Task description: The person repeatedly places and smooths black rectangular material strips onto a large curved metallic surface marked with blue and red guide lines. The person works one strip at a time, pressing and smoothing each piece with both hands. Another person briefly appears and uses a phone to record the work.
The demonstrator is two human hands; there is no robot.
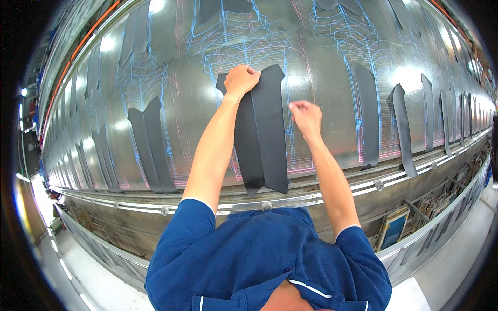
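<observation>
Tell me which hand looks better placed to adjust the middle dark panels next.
The left hand, probably: it seems to touch the dark panels near their top, while the right hand hovers apart from them.

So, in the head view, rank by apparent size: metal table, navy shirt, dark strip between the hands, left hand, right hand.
1. Metal table
2. Navy shirt
3. Dark strip
4. Left hand and right hand: too alike to rank.

Scanning round now: the lined table [295, 52] at twelve o'clock, the framed blue panel [395, 228] at four, the navy shirt [264, 259] at six, and no word, number or sign is readable!
</observation>
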